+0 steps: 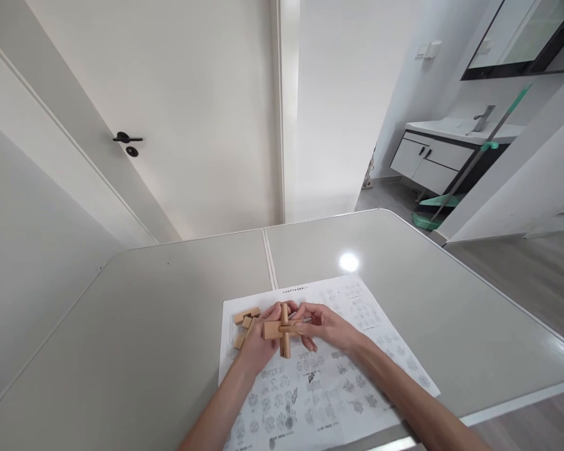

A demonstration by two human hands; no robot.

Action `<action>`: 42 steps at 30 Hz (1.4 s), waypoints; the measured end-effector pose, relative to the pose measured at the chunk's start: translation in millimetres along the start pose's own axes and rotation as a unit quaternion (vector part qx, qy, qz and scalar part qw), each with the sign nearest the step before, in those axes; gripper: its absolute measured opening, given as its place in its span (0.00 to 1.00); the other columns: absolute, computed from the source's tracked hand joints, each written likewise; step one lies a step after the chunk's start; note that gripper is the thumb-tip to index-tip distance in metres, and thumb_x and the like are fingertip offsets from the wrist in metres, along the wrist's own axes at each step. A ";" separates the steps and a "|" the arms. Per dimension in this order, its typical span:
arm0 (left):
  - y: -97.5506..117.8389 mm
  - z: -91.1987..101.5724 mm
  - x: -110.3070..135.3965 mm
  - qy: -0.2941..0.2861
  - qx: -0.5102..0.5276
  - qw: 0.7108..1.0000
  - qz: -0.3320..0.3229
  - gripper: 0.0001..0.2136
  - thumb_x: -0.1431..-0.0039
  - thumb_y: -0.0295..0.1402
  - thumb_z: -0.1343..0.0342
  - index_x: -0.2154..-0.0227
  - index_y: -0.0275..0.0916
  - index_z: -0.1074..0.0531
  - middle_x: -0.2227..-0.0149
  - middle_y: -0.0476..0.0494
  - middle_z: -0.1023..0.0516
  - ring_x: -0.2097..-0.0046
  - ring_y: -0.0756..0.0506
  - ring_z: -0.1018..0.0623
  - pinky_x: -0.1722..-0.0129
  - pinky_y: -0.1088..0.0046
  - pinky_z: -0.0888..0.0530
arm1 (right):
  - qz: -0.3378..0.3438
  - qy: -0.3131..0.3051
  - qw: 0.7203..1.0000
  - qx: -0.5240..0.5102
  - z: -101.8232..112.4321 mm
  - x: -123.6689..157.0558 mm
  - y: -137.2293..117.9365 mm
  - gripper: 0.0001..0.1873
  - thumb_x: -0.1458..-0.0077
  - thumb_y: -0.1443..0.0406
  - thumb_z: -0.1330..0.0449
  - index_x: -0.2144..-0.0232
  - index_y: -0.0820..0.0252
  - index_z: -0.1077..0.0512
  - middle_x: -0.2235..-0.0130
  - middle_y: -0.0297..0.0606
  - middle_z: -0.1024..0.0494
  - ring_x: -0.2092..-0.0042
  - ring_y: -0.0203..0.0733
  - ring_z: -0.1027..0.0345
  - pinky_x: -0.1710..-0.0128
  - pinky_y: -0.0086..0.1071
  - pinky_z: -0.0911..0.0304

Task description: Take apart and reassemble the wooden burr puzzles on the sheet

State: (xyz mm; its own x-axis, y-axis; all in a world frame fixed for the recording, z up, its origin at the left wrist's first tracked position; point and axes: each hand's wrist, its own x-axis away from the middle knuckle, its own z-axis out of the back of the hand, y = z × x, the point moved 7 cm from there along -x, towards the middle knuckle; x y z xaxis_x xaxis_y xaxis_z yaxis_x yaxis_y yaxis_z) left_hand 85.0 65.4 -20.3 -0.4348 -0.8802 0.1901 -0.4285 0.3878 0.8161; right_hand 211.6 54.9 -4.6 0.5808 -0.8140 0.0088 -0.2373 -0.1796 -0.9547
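A partly joined wooden burr puzzle (286, 335) is held between my two hands above a printed sheet (319, 401). Its pieces cross one another, one upright and others lying sideways. My left hand (258, 347) grips it from the left and behind, with some fingers hidden by the wood. From the right, my right hand (322, 326) pinches a sideways piece of the same puzzle between thumb and fingers. Beside my left hand, several loose notched wooden pieces (246, 315) lie on the sheet's upper left part, some of them partly covered by the hand.
The sheet, printed with small diagrams, lies on a grey table (145, 338) with a seam and a pale rim. Beyond it are a door with a black handle (128, 138), a washbasin cabinet (432, 160), and a green dustpan (425, 220) with a long pole.
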 end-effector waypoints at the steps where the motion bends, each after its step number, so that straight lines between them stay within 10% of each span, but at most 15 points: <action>1: -0.1 -1.1 0.3 0.005 0.001 1.000 0.007 0.15 0.37 0.45 0.38 0.58 0.38 0.19 0.51 0.38 0.19 0.49 0.38 0.22 0.56 0.68 0.26 | -0.005 -0.013 1.000 -0.002 -1.8 0.4 -0.9 0.15 0.39 0.55 0.33 0.62 0.60 0.29 0.75 0.30 0.25 0.77 0.35 0.31 0.75 0.30 0.36; 7: 9.2 -14.1 1.1 -0.027 0.037 0.999 0.016 0.23 0.31 0.51 0.50 0.47 0.41 0.22 0.37 0.39 0.27 0.32 0.35 0.35 0.36 0.57 0.35 | -0.062 -0.076 0.989 -0.110 -7.6 4.8 5.3 0.16 0.35 0.55 0.37 0.64 0.64 0.26 0.72 0.35 0.23 0.78 0.33 0.30 0.80 0.26 0.37; 13: 9.5 -10.9 -5.6 -0.033 0.105 0.994 -0.014 0.30 0.29 0.54 0.61 0.39 0.38 0.29 0.31 0.39 0.36 0.28 0.38 0.42 0.27 0.55 0.50 | -0.028 0.127 0.928 -0.348 33.4 2.9 10.7 0.10 0.39 0.62 0.32 0.66 0.64 0.25 0.70 0.32 0.25 0.76 0.25 0.35 0.77 0.18 0.35; 22: 5.8 -10.2 -3.8 -0.004 -0.049 0.998 -0.050 0.22 0.28 0.47 0.53 0.40 0.41 0.30 0.32 0.38 0.34 0.30 0.36 0.36 0.28 0.51 0.45 | 0.058 0.268 0.908 -0.318 74.3 4.3 8.9 0.12 0.44 0.60 0.29 0.69 0.59 0.28 0.68 0.30 0.29 0.78 0.26 0.46 0.83 0.19 0.42; 31: 3.1 -19.3 9.1 0.048 -0.309 0.939 -0.144 0.29 0.30 0.46 0.48 0.30 0.56 0.49 0.26 0.47 0.50 0.28 0.38 0.43 0.30 0.56 0.43 | 0.007 0.110 0.952 -0.286 27.4 0.4 -4.9 0.13 0.38 0.59 0.34 0.68 0.61 0.30 0.74 0.28 0.35 0.80 0.26 0.52 0.81 0.22 0.49; 37: 4.9 -11.3 2.7 0.083 -0.291 0.944 -0.128 0.20 0.29 0.49 0.52 0.43 0.43 0.31 0.45 0.40 0.22 0.44 0.38 0.24 0.45 0.62 0.30 | -0.050 0.016 0.959 -0.277 13.1 1.4 5.1 0.13 0.37 0.58 0.36 0.66 0.61 0.31 0.76 0.25 0.41 0.82 0.24 0.54 0.83 0.22 0.55; 42: 10.4 -14.3 1.1 0.067 -0.272 0.948 -0.153 0.17 0.31 0.49 0.49 0.54 0.39 0.27 0.60 0.43 0.19 0.60 0.43 0.22 0.59 0.67 0.28 | -0.065 -0.016 0.963 -0.260 5.8 2.5 7.2 0.12 0.38 0.58 0.36 0.64 0.62 0.29 0.76 0.25 0.40 0.83 0.24 0.54 0.83 0.24 0.58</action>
State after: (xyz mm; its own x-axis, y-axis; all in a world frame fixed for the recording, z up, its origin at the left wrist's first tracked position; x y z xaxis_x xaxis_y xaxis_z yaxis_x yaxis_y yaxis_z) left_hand 91.4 64.6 -3.8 -0.2362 -0.9696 -0.0636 -0.0318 -0.0577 0.9978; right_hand 215.9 54.8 -13.2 0.6538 -0.7500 0.1004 -0.5141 -0.5376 -0.6684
